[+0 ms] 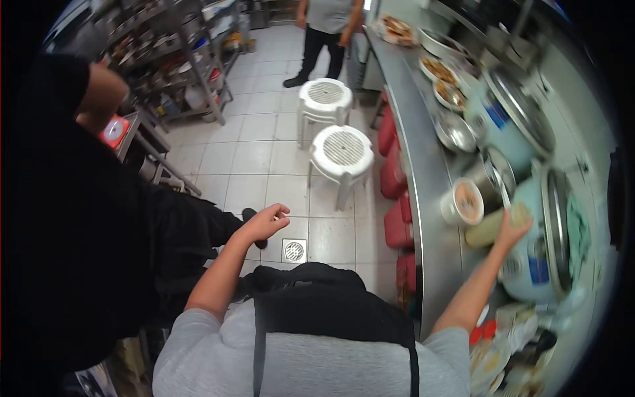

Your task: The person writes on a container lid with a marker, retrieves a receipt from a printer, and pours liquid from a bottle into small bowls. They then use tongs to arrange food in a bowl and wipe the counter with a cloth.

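The right hand (pixel 512 228) is closed around the end of one pale bottle (pixel 486 230), which lies on the steel counter (pixel 430 178) against the nearer of two pale-blue rice cookers (pixel 536 261); the other cooker (pixel 496 122) stands further along. The left hand (pixel 264 221) is well apart from the right, over the floor, loosely curled and empty. Beside the bottle are one round tub of food (pixel 463 202), one steel pot (pixel 493 175) and one steel bowl (pixel 455 132). At least four red containers (pixel 393 175) sit under the counter. Two white stools (pixel 344 149) and one drain (pixel 294 250) are on the white-tiled floor, with metal shelves (pixel 178 59) opposite. Two other people are there, one in black (pixel 66 212) close by and one (pixel 327 33) far off.
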Action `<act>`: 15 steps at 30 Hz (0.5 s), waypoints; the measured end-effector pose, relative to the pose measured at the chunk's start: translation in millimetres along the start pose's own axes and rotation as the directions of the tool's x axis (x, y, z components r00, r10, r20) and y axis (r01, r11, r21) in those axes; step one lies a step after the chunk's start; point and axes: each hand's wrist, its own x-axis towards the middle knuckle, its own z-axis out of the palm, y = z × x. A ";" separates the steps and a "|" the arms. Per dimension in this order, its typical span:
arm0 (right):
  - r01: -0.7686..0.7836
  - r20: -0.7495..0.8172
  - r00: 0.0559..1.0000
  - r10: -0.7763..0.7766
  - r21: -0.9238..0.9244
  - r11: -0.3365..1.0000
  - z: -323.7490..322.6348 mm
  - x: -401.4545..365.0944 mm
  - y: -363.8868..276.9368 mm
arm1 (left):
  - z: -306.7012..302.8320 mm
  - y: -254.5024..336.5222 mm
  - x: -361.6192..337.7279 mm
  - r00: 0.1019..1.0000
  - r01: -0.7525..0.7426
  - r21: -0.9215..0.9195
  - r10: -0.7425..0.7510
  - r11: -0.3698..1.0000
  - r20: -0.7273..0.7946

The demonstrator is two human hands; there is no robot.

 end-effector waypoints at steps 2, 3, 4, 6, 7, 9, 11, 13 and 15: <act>0.073 0.071 0.995 -0.072 -0.006 0.997 -4.2 13.3 1.2 | -29.4 -5.9 24.8 0.998 -0.032 -0.026 0.031 0.999 -0.054; 0.101 0.035 0.995 -0.097 -0.126 0.987 -11.5 22.9 -3.8 | -45.7 0.5 35.4 0.995 -0.004 -0.068 -0.002 0.998 -0.095; 0.082 -0.023 0.996 -0.091 -0.257 0.963 -22.8 32.1 -20.8 | -59.3 2.0 46.5 0.991 -0.002 -0.095 -0.010 0.996 -0.133; 0.034 -0.093 0.994 -0.062 -0.276 0.960 -44.2 54.1 -64.9 | -87.0 4.2 71.4 0.980 -0.008 -0.131 -0.018 0.991 -0.199; 0.010 -0.127 0.991 -0.047 -0.284 0.959 -54.5 65.2 -87.1 | -97.7 9.6 81.5 0.979 -0.016 -0.140 -0.013 0.990 -0.206; 0.008 -0.180 0.984 -0.018 -0.053 0.999 -45.7 77.0 -133.3 | -113.2 5.9 109.1 0.976 -0.039 -0.190 -0.003 0.981 -0.216; 0.036 -0.173 0.985 0.005 0.235 0.971 -17.1 85.9 -161.7 | -127.4 10.2 128.2 0.977 -0.008 -0.249 -0.045 0.969 -0.206; 0.069 -0.101 0.995 -0.028 0.436 0.897 25.6 99.5 -174.9 | -141.3 11.5 146.0 0.979 0.008 -0.230 -0.054 0.973 -0.195; 0.106 -0.013 0.993 -0.118 0.540 0.835 91.0 105.8 -203.0 | -153.8 14.4 164.9 0.976 0.064 -0.275 -0.118 0.959 -0.185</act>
